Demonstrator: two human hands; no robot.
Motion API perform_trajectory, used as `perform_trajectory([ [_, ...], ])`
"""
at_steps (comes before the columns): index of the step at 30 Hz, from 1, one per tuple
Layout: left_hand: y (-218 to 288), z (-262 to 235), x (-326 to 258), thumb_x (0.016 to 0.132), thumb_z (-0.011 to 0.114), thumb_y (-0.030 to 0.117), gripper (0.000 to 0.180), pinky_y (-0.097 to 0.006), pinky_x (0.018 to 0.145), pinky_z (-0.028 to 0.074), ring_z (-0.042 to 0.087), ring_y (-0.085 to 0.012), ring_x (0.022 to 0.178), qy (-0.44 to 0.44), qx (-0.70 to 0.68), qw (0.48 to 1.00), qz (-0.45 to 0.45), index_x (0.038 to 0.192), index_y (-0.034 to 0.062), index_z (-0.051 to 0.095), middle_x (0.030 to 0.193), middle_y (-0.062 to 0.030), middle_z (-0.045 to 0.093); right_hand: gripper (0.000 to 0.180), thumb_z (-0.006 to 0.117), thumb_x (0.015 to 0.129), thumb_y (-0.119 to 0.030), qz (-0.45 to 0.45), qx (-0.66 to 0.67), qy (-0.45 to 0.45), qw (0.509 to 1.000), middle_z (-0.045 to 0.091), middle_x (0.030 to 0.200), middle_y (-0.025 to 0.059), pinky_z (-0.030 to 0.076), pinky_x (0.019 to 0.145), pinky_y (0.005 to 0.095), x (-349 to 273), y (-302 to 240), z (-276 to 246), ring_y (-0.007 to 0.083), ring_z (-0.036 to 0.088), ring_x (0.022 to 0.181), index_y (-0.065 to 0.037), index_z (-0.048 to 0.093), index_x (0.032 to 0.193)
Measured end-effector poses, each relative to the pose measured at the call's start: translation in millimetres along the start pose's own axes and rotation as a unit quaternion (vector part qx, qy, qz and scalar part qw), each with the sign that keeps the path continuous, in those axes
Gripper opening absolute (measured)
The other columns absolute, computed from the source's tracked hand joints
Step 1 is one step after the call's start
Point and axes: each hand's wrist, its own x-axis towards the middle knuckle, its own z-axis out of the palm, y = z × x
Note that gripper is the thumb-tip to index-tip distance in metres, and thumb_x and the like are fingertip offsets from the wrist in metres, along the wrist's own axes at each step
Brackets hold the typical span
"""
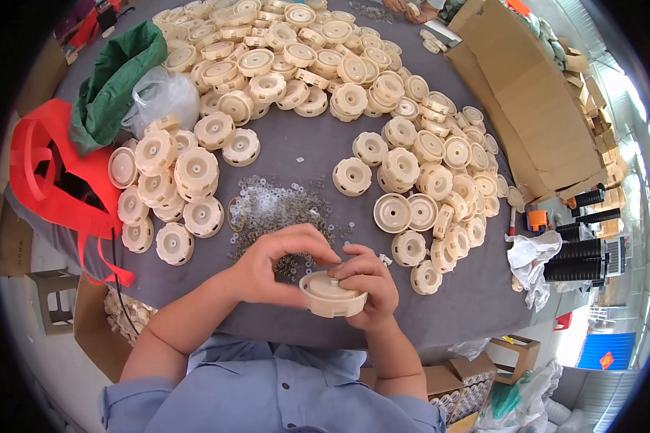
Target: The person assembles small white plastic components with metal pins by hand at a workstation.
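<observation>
Disc (pixel 325 290), cream and round, is held at lower centre of the frame, its broad face and central stub pointing up, its slotted rim showing toward the lower edge; its wide span runs left to right. At far left, a cardboard box (pixel 16 242) bears dark print too small to read. Next, the left hand (pixel 263 265) arches, thumb and fingers wide apart, the blurred thumb by the disc's left rim; contact I cannot tell. The right hand (pixel 374 285) grips the disc's right side, fingers bent over the top. At far right, a blue panel (pixel 592 350) carries a red diamond sign (pixel 607 359).
</observation>
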Motion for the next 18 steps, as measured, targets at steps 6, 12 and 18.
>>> perform_trajectory([
  [6, 2, -11, -4, 0.057, 0.079, 0.024, 0.039, -0.035, 0.084, 0.037, 0.055, -0.0193, 0.079, -0.051, 0.152, 0.985, 0.069, 0.088, 0.0066, 0.063, 0.083, -0.0032, 0.059, 0.031, 0.065, 0.062, -0.002, -0.014, -0.065, -0.010, 0.998, 0.060, 0.087, 0.0080, 0.043, 0.082, 0.0445, 1, 0, -1, 0.0209, 0.058, 0.078, -0.007, 0.055, 0.091],
  [12, 3, -8, 0, 0.056, 0.080, 0.024, 0.037, -0.038, 0.087, 0.036, 0.056, -0.0173, 0.076, -0.033, 0.199, 0.975, 0.095, 0.085, 0.0078, 0.064, 0.081, -0.0027, 0.060, 0.031, 0.065, 0.062, -0.002, -0.009, -0.075, -0.023, 0.997, 0.060, 0.086, 0.0078, 0.043, 0.083, 0.0438, 2, 6, -3, 0.0207, 0.057, 0.076, -0.007, 0.055, 0.091],
  [18, 0, -8, 2, 0.055, 0.081, 0.023, 0.036, -0.039, 0.087, 0.038, 0.057, -0.0174, 0.075, -0.022, 0.221, 0.969, 0.108, 0.083, 0.0080, 0.064, 0.080, -0.0028, 0.060, 0.031, 0.064, 0.062, -0.001, 0.005, -0.073, -0.026, 0.997, 0.059, 0.088, 0.0079, 0.043, 0.083, 0.0442, 7, 7, -5, 0.0216, 0.057, 0.077, -0.007, 0.055, 0.091],
])
